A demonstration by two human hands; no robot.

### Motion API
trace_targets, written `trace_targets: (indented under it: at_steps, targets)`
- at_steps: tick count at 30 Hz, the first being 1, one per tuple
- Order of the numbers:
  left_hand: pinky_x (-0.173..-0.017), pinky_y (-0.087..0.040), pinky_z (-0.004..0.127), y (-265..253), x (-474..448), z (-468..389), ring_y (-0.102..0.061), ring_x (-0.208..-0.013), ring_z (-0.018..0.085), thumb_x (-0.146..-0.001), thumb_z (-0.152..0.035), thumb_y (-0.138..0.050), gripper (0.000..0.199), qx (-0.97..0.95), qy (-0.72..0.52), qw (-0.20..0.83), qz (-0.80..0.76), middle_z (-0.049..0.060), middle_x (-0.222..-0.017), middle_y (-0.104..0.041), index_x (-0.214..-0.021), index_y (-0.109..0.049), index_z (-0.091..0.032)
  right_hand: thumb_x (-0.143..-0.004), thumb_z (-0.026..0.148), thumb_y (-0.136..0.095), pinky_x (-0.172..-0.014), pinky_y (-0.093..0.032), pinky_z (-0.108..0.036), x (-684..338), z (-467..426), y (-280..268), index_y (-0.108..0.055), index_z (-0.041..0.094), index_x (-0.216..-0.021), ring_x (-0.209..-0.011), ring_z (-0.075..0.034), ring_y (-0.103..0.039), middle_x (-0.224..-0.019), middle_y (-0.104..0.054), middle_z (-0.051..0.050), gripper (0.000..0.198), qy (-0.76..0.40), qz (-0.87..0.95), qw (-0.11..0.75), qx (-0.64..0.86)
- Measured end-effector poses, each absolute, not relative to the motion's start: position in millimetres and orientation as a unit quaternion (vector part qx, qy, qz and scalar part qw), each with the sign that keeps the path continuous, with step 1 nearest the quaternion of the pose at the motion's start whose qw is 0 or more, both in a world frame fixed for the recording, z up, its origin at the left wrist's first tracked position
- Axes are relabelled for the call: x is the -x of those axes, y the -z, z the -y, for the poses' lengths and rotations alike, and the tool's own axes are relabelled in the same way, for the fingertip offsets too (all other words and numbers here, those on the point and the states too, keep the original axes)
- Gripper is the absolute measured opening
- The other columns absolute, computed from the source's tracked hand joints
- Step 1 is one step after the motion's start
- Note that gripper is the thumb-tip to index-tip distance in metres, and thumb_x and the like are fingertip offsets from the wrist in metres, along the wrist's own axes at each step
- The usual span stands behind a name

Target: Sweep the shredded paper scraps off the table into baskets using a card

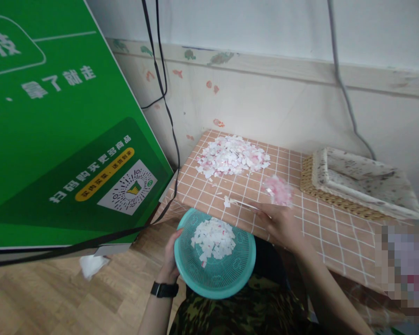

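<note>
My left hand (171,257) grips the left rim of a round teal plastic colander (242,274) in front of my body. Small white paper scraps (213,239), some with pink marks, lie in it. In my right hand (279,221), above the table edge, is a thin pale tool (246,204) that looks like tweezers; its exact kind is unclear. A white scrap (227,202) is at its tip. Further back on the table spreads a heap of white and pink scraps (233,156). Beside my right hand lies a clear bag with pink contents (278,190).
The table has a brown checked cloth (330,232). A lined wicker basket (356,186) stands at its right back. On the left rises a green printed panel (56,139), with a black cable (171,121) hanging in front. A white crumpled bag (92,265) lies on the floor.
</note>
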State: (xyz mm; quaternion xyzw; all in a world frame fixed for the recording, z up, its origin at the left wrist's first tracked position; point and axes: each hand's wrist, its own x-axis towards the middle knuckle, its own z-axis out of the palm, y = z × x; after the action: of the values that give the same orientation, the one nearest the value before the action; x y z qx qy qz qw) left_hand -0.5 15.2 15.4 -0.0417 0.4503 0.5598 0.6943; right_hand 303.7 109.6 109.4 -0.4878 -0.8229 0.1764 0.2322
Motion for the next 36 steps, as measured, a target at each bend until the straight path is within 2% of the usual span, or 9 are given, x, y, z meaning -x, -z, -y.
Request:
trace_targets:
  at_steps: [3,7,13,19,24,26,32,36]
  targets:
    - [-0.064,-0.054,0.032,-15.8,-0.2,-15.5,-0.067,-0.061,0.020,-0.071,-0.027,-0.069,0.017,0.044,-0.563,0.690,-0.453,0.006,-0.069,-0.074,-0.078,-0.073,-0.012,-0.091,0.024,-0.048,-0.060,-0.047,-0.027,-301.8,-103.8,-112.1,-0.069,0.021,-0.110,-0.065,-0.017,-0.066,-0.076,-0.073,-0.004,0.028,-0.184,0.814,0.240,0.496]
    - [-0.064,-0.055,0.032,-17.7,-1.5,-17.1,-0.068,-0.062,0.021,-0.070,-0.025,-0.070,0.016,0.045,-0.570,0.684,-0.454,0.006,-0.071,-0.075,-0.077,-0.073,-0.012,-0.091,0.025,-0.048,-0.063,-0.048,-0.028,-301.4,-95.0,-112.9,-0.064,0.021,-0.118,-0.068,-0.019,-0.067,-0.085,-0.074,-0.006,0.032,-0.171,0.803,0.249,0.513]
    - [-0.063,-0.055,0.032,-21.8,-1.9,-17.3,-0.068,-0.060,0.020,-0.070,-0.028,-0.070,0.018,0.041,-0.561,0.685,-0.463,0.007,-0.069,-0.075,-0.076,-0.073,-0.012,-0.091,0.021,-0.048,-0.059,-0.048,-0.027,-298.1,-81.5,-111.2,-0.068,0.019,-0.108,-0.063,-0.017,-0.066,-0.080,-0.073,-0.007,0.026,-0.188,0.819,0.241,0.486]
    - [-0.060,-0.054,0.029,-24.3,-0.2,-19.2,-0.066,-0.057,0.018,-0.069,-0.025,-0.070,0.013,0.044,-0.574,0.672,-0.466,0.005,-0.064,-0.074,-0.070,-0.072,-0.013,-0.091,0.018,-0.046,-0.060,-0.049,-0.028,-285.1,-74.9,-114.5,-0.066,0.018,-0.108,-0.066,-0.018,-0.066,-0.078,-0.072,-0.007,0.027,-0.176,0.843,0.224,0.456]
    - [-0.061,-0.055,0.030,-28.1,-0.3,-22.3,-0.068,-0.059,0.019,-0.070,-0.024,-0.070,0.012,0.048,-0.573,0.673,-0.466,0.005,-0.067,-0.074,-0.073,-0.073,-0.013,-0.090,0.013,-0.045,-0.072,-0.052,-0.031,-273.2,-67.3,-116.2,-0.061,0.018,-0.118,-0.085,-0.019,-0.068,-0.100,-0.072,-0.008,0.032,-0.192,0.862,0.238,0.404]
    - [-0.061,-0.055,0.030,-29.8,-0.2,-22.6,-0.067,-0.059,0.019,-0.070,-0.023,-0.070,0.012,0.048,-0.572,0.673,-0.465,0.006,-0.066,-0.074,-0.072,-0.073,-0.012,-0.090,0.012,-0.045,-0.073,-0.052,-0.031,-270.9,-65.3,-116.2,-0.061,0.017,-0.118,-0.087,-0.020,-0.068,-0.102,-0.072,-0.009,0.033,-0.185,0.862,0.246,0.403]
    - [-0.062,-0.055,0.029,-32.3,2.0,-22.5,-0.067,-0.058,0.018,-0.071,-0.024,-0.069,0.013,0.047,-0.565,0.679,-0.467,0.005,-0.065,-0.074,-0.072,-0.073,-0.012,-0.092,0.018,-0.046,-0.060,-0.049,-0.027,-271.7,-73.1,-118.5,-0.063,0.020,-0.118,-0.068,-0.016,-0.066,-0.079,-0.071,-0.004,0.031,-0.223,0.846,0.261,0.408]
    - [-0.065,-0.054,0.029,-31.8,4.1,-22.0,-0.068,-0.060,0.019,-0.073,-0.024,-0.068,0.013,0.040,-0.568,0.676,-0.467,0.005,-0.068,-0.075,-0.075,-0.074,-0.012,-0.091,0.020,-0.046,-0.061,-0.050,-0.028,-277.5,-98.2,-114.7,-0.066,0.018,-0.112,-0.068,-0.017,-0.067,-0.084,-0.073,-0.008,0.029,-0.163,0.827,0.273,0.464]
